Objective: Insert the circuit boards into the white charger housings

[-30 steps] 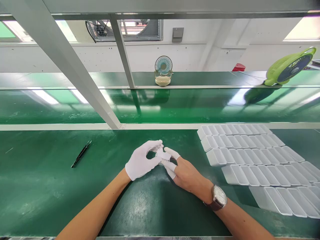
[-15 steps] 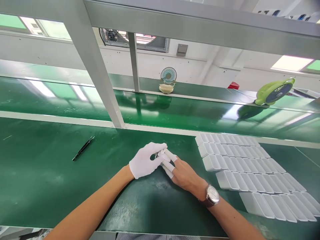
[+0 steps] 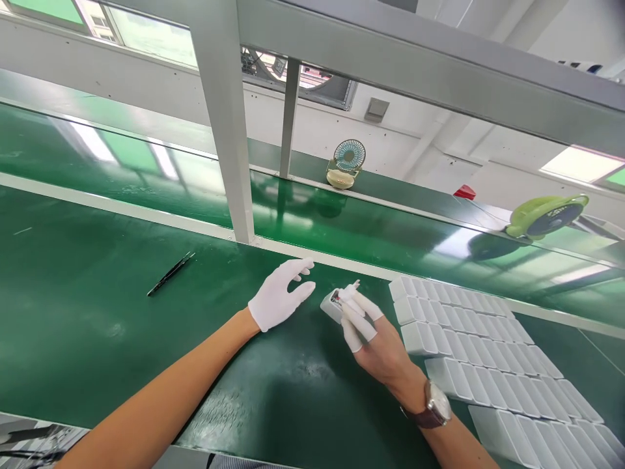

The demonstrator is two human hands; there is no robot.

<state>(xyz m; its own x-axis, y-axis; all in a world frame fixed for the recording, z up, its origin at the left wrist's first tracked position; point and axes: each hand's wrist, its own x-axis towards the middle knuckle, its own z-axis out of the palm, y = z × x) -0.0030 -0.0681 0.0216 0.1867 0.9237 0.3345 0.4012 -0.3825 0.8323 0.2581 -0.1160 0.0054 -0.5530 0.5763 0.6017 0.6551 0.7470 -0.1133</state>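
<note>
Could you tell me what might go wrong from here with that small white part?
The right hand alone pinches the small white part in covered fingertips; it could slip onto the green bench. The gloved left hand is open and apart, giving no support. The white trays lie close and could be nudged.

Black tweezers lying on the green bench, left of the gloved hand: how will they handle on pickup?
The tweezers look thin and slim, so probably light and stiff. They lie flat on the glossy bench, so they would likely slide when nudged, not roll. That low profile may be awkward for the gloved left hand to pinch.
</note>
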